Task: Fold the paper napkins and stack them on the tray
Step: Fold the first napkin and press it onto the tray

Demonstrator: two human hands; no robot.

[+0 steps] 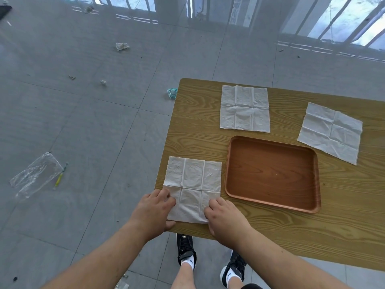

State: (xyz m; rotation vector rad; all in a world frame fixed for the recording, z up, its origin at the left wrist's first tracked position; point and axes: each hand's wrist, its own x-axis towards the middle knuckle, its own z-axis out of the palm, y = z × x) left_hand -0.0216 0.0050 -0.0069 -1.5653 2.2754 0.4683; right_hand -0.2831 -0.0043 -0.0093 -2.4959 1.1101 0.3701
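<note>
Three white paper napkins lie unfolded on a wooden table. The nearest napkin is at the table's front left corner. My left hand rests on its near left corner and my right hand on its near right corner, fingers curled at the near edge. A second napkin lies at the far side, a third napkin at the far right. A brown tray with nothing in it sits right of the nearest napkin.
The table's left and front edges are close to the nearest napkin. Below the front edge are my two feet in black shoes. The grey tiled floor at left holds a plastic bag, crumpled paper bits and small litter.
</note>
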